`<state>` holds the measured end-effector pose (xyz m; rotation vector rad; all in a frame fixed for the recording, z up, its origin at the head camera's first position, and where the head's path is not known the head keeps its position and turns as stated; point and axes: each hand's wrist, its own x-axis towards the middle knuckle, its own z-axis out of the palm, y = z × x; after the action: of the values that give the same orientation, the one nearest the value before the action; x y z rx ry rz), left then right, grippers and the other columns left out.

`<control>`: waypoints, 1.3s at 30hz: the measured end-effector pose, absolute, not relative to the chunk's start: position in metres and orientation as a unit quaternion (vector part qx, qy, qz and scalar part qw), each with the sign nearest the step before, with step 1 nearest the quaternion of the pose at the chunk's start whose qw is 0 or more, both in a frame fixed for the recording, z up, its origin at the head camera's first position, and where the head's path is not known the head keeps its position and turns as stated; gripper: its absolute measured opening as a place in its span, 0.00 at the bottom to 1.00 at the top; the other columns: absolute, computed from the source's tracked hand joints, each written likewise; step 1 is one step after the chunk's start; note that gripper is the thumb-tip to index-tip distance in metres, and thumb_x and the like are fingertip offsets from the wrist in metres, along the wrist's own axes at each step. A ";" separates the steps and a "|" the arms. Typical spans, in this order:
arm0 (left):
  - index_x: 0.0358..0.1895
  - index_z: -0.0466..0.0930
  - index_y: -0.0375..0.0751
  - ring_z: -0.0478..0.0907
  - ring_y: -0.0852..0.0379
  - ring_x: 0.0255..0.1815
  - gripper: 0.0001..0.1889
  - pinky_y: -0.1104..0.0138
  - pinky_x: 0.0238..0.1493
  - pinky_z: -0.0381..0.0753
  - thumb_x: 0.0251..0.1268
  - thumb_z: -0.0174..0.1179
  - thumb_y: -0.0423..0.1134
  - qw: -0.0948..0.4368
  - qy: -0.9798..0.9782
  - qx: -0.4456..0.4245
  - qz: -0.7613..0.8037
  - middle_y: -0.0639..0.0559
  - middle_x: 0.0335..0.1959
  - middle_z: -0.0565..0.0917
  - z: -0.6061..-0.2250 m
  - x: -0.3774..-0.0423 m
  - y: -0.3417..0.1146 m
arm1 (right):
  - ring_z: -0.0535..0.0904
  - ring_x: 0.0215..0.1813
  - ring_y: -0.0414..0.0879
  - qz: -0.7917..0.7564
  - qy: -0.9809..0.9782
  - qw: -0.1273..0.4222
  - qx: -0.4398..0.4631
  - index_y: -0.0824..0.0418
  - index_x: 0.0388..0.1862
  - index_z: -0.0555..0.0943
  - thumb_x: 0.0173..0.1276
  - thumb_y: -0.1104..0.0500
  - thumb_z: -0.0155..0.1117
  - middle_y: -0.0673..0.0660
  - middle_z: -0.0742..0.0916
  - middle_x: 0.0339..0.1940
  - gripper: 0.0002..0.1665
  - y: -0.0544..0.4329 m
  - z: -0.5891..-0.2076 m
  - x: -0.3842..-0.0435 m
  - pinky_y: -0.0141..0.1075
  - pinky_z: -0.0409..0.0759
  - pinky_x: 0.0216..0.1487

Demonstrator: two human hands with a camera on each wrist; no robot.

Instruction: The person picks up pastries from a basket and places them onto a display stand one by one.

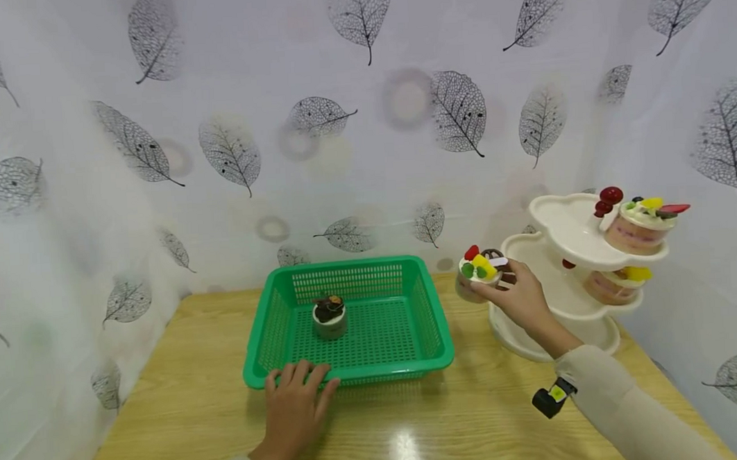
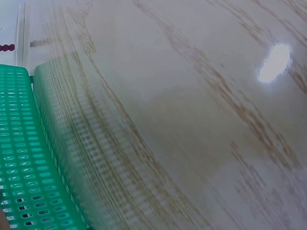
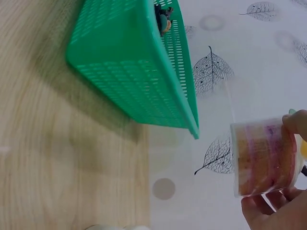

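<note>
My right hand [image 1: 522, 293] pinches a small cake cup [image 1: 469, 288] by its sides, between the green basket [image 1: 439, 323] and the tiered stand [image 1: 549, 276]. Red, yellow and green fruit tops this cup. In the right wrist view the layered cake cup [image 3: 266, 158] shows brown and purple bands through its clear wall, with thumb and fingers on opposite sides. My left hand [image 1: 296, 407] rests its fingertips on the basket's front rim. Inside the basket, toward the left, stands a chocolate-topped cake cup [image 1: 330, 322].
The white stand has several scalloped tiers at the right. One fruit-topped cake cup [image 1: 640, 226] sits on its top tier and another cup [image 1: 612, 287] on the tier below. A leaf-print curtain [image 1: 353, 168] hangs behind the wooden table [image 1: 182, 379].
</note>
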<state>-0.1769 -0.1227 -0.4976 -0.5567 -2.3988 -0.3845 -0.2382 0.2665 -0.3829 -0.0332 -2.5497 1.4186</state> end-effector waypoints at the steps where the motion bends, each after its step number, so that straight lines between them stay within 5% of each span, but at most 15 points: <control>1: 0.44 0.82 0.52 0.73 0.51 0.40 0.15 0.46 0.46 0.65 0.63 0.58 0.56 0.319 -0.912 -0.212 -0.148 0.55 0.35 0.78 -0.497 -0.177 -0.123 | 0.71 0.61 0.60 0.482 -0.869 0.116 -0.014 0.67 0.67 0.65 0.61 0.45 0.70 0.66 0.70 0.62 0.44 0.270 -0.384 -0.235 0.40 0.76 0.57; 5: 0.44 0.82 0.52 0.74 0.51 0.40 0.14 0.45 0.46 0.66 0.62 0.60 0.55 0.316 -0.913 -0.209 -0.152 0.55 0.35 0.78 -0.496 -0.176 -0.122 | 0.70 0.59 0.57 0.480 -0.867 0.132 -0.017 0.68 0.67 0.66 0.62 0.46 0.69 0.66 0.69 0.61 0.42 0.282 -0.387 -0.225 0.20 0.73 0.48; 8: 0.43 0.82 0.52 0.74 0.51 0.40 0.15 0.45 0.46 0.65 0.64 0.58 0.56 0.316 -0.913 -0.210 -0.152 0.55 0.35 0.78 -0.496 -0.176 -0.122 | 0.70 0.59 0.57 0.476 -0.867 0.144 -0.022 0.69 0.66 0.67 0.62 0.48 0.70 0.67 0.69 0.60 0.42 0.290 -0.388 -0.220 0.15 0.69 0.43; 30: 0.43 0.82 0.51 0.74 0.51 0.39 0.14 0.46 0.45 0.64 0.60 0.62 0.53 0.323 -0.908 -0.216 -0.158 0.54 0.35 0.79 -0.495 -0.177 -0.122 | 0.70 0.52 0.45 0.463 -0.855 0.210 -0.100 0.68 0.69 0.64 0.62 0.50 0.70 0.66 0.73 0.62 0.43 0.332 -0.387 -0.202 0.14 0.70 0.40; 39: 0.43 0.83 0.50 0.74 0.50 0.39 0.14 0.46 0.45 0.65 0.61 0.61 0.54 0.322 -0.908 -0.218 -0.159 0.53 0.35 0.79 -0.495 -0.177 -0.122 | 0.69 0.45 0.31 0.463 -0.846 0.220 -0.148 0.67 0.65 0.66 0.60 0.49 0.71 0.49 0.75 0.50 0.41 0.348 -0.387 -0.201 0.17 0.68 0.41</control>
<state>-0.1768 -0.1224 -0.4954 -0.5713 -2.3831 -0.4164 -0.2008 0.3482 -0.3866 -0.4089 -2.3402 1.2805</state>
